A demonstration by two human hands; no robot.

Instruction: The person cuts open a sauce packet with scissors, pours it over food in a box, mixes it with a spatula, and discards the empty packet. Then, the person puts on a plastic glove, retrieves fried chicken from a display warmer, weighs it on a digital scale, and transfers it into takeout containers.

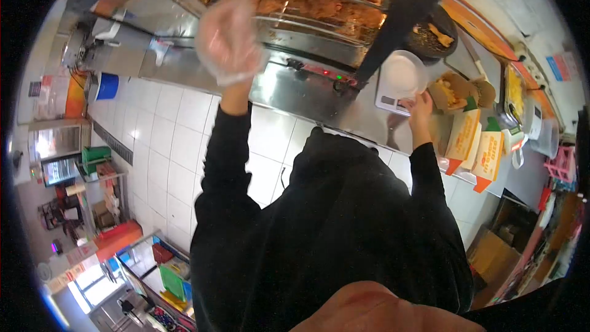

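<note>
My left hand [230,43], in a clear plastic glove, is raised in front of the lit food cabinet [295,67]. Motion smears its fingers, so whether it holds anything is unclear. Behind it, browned fried food [319,3] fills trays on the cabinet's racks. My bare right hand [420,109] rests its fingertips at the front right corner of a white kitchen scale [385,102], close to the display. A round white bowl [402,74] sits on that scale. Just right of this hand stand open cardboard boxes [450,92] with fried pieces in one.
A dark pan [430,43] with tongs lies behind the scale. Yellow and white printed cartons [464,135] line the counter's front edge at right. A metal tray of yellow food [515,89] stands beyond them. White floor tiles [172,123] and a blue bin [107,86] are at left.
</note>
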